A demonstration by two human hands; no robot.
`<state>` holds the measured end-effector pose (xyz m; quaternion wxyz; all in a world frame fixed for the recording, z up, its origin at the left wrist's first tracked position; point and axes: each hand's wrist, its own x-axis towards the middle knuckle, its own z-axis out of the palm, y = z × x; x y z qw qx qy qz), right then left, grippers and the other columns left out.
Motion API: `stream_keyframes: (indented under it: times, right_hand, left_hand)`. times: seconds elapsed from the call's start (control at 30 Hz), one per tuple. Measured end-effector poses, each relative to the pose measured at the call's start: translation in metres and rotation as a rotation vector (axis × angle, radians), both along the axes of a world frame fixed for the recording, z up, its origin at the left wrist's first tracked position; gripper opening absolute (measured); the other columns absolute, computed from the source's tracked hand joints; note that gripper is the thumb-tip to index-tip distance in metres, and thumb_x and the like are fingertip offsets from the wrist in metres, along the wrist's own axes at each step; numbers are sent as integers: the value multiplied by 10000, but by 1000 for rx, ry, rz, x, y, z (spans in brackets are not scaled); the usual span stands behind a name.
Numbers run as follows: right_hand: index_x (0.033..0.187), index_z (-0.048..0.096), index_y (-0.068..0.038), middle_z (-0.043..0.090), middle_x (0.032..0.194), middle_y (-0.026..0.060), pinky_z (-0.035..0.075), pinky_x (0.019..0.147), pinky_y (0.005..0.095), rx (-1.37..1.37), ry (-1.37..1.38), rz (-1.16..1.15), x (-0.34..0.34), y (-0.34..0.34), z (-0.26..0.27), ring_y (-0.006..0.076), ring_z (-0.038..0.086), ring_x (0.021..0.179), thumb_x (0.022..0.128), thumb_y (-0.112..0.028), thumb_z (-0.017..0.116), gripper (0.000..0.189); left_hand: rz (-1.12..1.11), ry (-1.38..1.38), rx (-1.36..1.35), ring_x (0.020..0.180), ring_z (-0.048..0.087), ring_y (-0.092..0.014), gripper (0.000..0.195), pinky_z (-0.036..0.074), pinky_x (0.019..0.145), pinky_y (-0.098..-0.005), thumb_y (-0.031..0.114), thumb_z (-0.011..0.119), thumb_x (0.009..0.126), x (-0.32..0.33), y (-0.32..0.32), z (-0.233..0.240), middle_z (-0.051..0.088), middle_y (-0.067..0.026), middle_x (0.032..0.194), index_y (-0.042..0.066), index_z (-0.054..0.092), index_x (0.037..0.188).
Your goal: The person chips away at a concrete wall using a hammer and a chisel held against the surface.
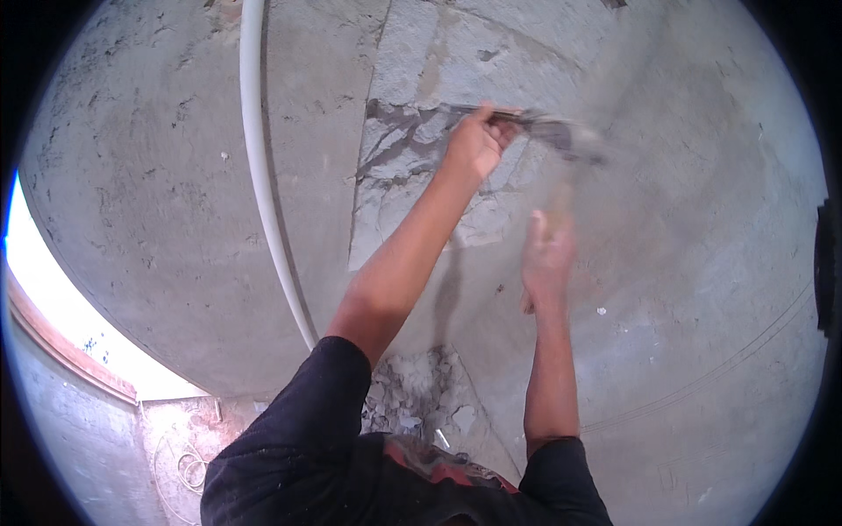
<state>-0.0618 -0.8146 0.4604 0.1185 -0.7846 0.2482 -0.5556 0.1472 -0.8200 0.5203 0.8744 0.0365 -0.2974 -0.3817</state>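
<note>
My left hand point(479, 141) grips a thin metal chisel point(470, 108), its tip pointing left at a broken patch of plaster point(401, 141) on the cement wall. In my right hand point(549, 260) is the wooden handle of a hammer point(562, 200). The hammer's head is badly blurred and overlaps the chisel's right end; whether they touch, I cannot tell. Around the chisel, dark cracks and gouges run through the patch, and a straight scored line bounds it on the left.
A white pipe point(253, 131) runs down the wall left of the patch. Broken rubble point(414, 394) lies below, near my body. At the far left is a bright opening point(72, 322) with a coiled pale cable point(191, 470) under it. A dark object point(825, 269) sits at the right rim.
</note>
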Motion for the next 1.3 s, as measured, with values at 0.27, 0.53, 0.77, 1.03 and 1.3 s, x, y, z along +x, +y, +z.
stream_keyframes:
  times: [0.27, 0.53, 0.77, 1.03, 1.3]
  right_hand:
    - [1021, 567, -35, 509, 703, 33, 457, 534, 304, 333, -246, 174, -67, 41, 72, 130, 498, 572, 974, -417, 556, 385]
    - [917, 442, -55, 457, 672, 8, 426, 460, 251, -226, -916, 391, -44, 47, 100, 104, 448, 508, 987, -445, 527, 405]
    - [1015, 547, 24, 572, 732, 110, 470, 653, 356, 222, 14, 205, 5, 8, 13, 189, 546, 665, 964, -269, 586, 299]
    - [942, 562, 6, 547, 695, 73, 436, 583, 328, 185, 9, 228, -7, 1, 23, 152, 526, 607, 969, -296, 581, 304]
    - [989, 564, 33, 611, 769, 195, 475, 688, 401, 239, -26, 237, 0, 10, 18, 302, 607, 704, 952, -274, 599, 311]
  left_hand:
    - [7, 163, 29, 991, 646, -277, 156, 584, 857, -411, 188, 485, 1015, 7, 6, 4, 634, -158, 1028, 34, 504, 1024]
    - [-48, 192, -5, 1054, 628, -274, 173, 576, 887, -418, 198, 514, 1004, 6, 4, 5, 629, -156, 1018, 28, 506, 1033]
    - [-57, 119, -4, 988, 643, -280, 167, 587, 826, -395, 196, 507, 1005, 14, 3, -5, 631, -158, 1039, 31, 503, 1032]
    - [2, 44, 159, 971, 617, -269, 240, 549, 867, -409, 249, 563, 985, 7, 10, -3, 596, -157, 1140, 44, 502, 1093]
    - [1892, -987, 211, 947, 609, -378, 328, 498, 831, -457, 152, 649, 861, 16, 32, -15, 600, -192, 1075, 7, 544, 1136]
